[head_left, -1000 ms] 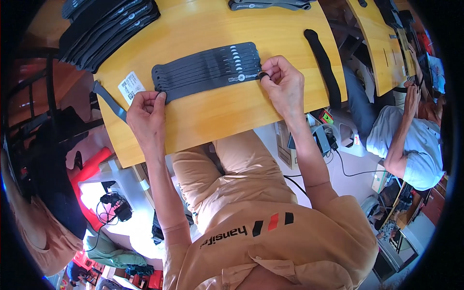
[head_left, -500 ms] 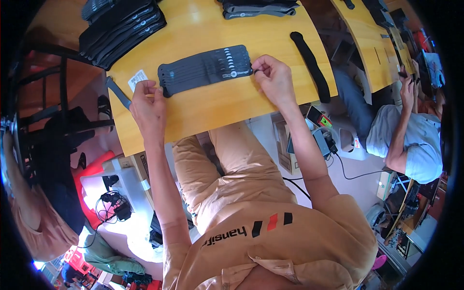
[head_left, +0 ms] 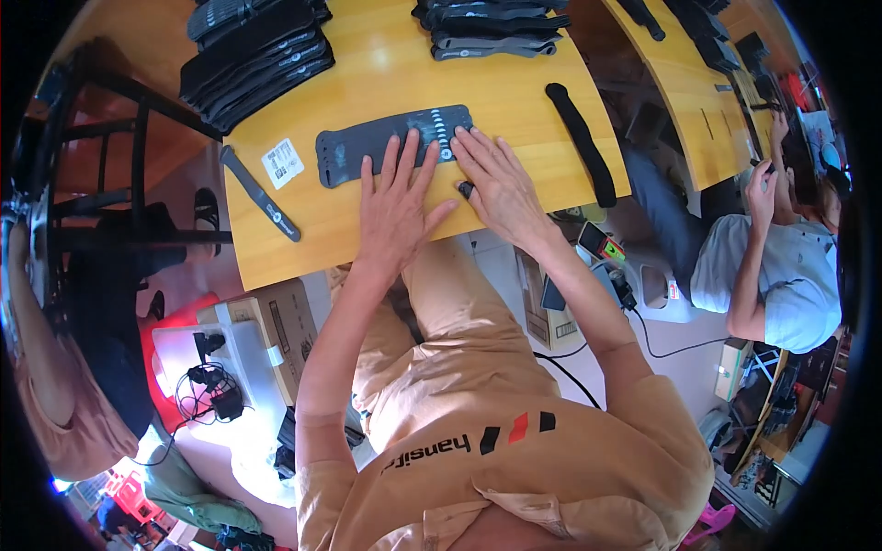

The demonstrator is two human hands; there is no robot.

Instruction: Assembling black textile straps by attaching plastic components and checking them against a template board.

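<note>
A neat set of overlapping dark hook-and-loop straps (head_left: 358, 147) lies crosswise on the yellow table (head_left: 413, 78). My left hand (head_left: 397, 207) rests on the near middle of the set, fingers spread and stretched out. At the set's right end lies my right hand (head_left: 505, 195), its fingers flat and only slightly apart. A small black band shows at one of its fingers. Neither hand grips anything. Under the fingertips, part of the straps is hidden.
A single dark strap (head_left: 260, 193) and a white printed label (head_left: 282, 163) lie left; a longer black strap (head_left: 582, 145) lies right. Strap piles stand at the back left (head_left: 262, 73) and back right (head_left: 491, 26). A co-worker (head_left: 763, 266) sits at another table on the right.
My left hand has left the set's left end and moved right onto its middle. My right hand has opened from a pinch and flattened on the right end.
</note>
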